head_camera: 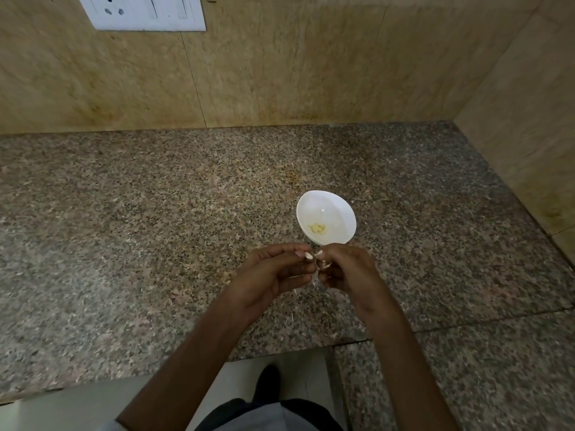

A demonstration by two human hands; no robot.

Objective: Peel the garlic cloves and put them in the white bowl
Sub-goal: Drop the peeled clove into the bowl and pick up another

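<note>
**A:** What do the hands have?

**B:** Both pinch one small pale garlic clove (321, 262) between them. The left hand (273, 272) has its fingers curled, with thumb and forefinger tips nipped on the clove's left side. The right hand (345, 269) is curled round its right side. Thin strands of papery white skin (314, 283) hang down from the pinch.

**A:** Which way does the clove lie?

**B:** I cannot tell. Fingertips cover most of it and only slivers of white show. I judge the peeling is under way but not finished.

**A:** And the bowl?

**B:** The small round white bowl (329, 203) stands on the speckled grey-brown granite countertop (155, 213), just beyond the hands and a little to the right. The right hand's knuckles come up to its near rim in this view. A few peeled yellowish cloves (317, 228) lie in its bottom, toward the near side.

**A:** So which hand drops it in?

**B:** The right is nearer, needing only a short reach forward, away from the body. The left would have to cross over. The skin should come off first and fall on the counter, not in the bowl.

**A:** Anything else?

**B:** Beige stone wall tiles (280, 73) stand behind, with a white socket plate (146, 10) at upper left.
</note>
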